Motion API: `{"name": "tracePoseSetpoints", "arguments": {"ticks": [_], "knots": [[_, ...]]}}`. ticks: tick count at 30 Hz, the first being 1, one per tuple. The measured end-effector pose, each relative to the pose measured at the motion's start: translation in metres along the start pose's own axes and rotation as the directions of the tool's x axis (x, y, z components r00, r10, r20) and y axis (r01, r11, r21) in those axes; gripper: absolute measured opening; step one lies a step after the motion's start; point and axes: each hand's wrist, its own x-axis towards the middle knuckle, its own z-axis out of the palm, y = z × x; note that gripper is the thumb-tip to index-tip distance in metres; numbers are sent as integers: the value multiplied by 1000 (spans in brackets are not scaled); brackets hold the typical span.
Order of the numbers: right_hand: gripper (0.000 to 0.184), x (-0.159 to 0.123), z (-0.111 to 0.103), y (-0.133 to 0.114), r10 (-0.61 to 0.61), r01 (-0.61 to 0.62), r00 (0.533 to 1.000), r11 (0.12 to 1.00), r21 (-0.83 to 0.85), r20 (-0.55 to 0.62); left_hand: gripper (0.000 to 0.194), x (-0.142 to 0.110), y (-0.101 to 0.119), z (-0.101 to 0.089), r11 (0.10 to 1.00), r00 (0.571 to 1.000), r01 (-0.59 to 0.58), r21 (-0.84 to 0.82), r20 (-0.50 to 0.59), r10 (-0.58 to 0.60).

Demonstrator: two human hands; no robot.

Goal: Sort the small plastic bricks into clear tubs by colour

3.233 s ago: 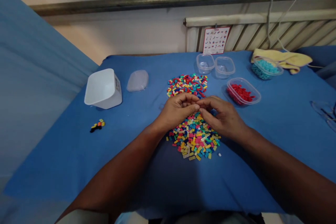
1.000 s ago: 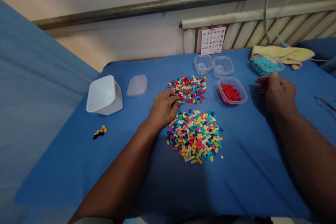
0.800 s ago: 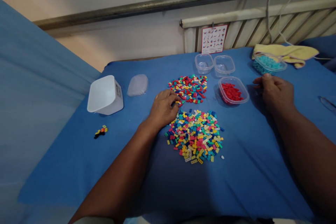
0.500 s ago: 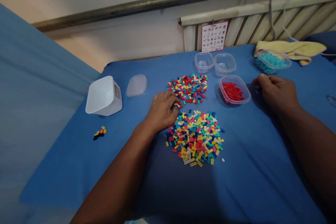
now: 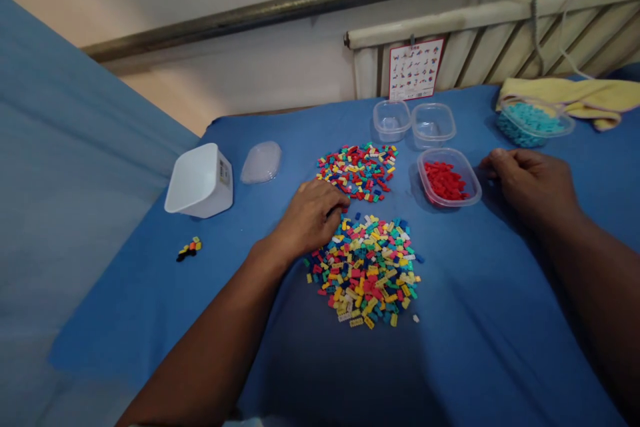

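Note:
My left hand (image 5: 314,215) rests at the left edge of two heaps of small toy building bricks, its fingers curled down and thumb drawn in. A bit of red shows at its fingertips; what they hold is mostly hidden. Behind it spreads the smaller heap of mixed bricks (image 5: 357,170); nearer me lies the larger, multicoloured heap of bricks (image 5: 367,270). My right hand (image 5: 535,185) is closed, thumb against forefinger, just right of a clear tub (image 5: 473,200) holding red bricks (image 5: 445,180). Whatever is inside its fingers cannot be made out.
Two clear tubs (image 5: 393,121) stand behind the red one. Another tub of turquoise bricks (image 5: 533,123) sits by a yellow cloth (image 5: 575,99). To the left are a white bin (image 5: 200,180), clear lids (image 5: 261,162) and a few black, yellow and orange bricks (image 5: 190,249).
The view has shifted slightly. My left fingertips have moved a little right and down, into the gap between the heaps. My right hand stays beside the red bricks' tub.

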Motion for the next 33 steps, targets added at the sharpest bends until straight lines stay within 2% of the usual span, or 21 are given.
{"name": "tracePoseSetpoints", "arguments": {"ticks": [6,10,13,18,23,33], "knots": [[24,-1,0,-3,-5,5,1000,1000,-22,-2,27,-2,1,0,997,996,-83,4,-36,83],[24,0,1,0,-28,28,1000,999,-30,14,30,-2,0,2,992,992,-116,-40,45,117],[24,1,2,4,-33,33,999,999,-26,24,29,-3,0,1,993,987,-114,17,116,111],[33,6,4,11,-54,55,998,997,-61,21,30,-4,1,-6,983,985,-108,146,152,86],[40,10,5,17,-67,69,997,995,-67,27,39,-3,4,-13,976,978,-80,203,207,37],[39,10,6,18,-116,119,992,990,-71,45,38,-6,10,-26,995,952,28,97,300,-55]]}}
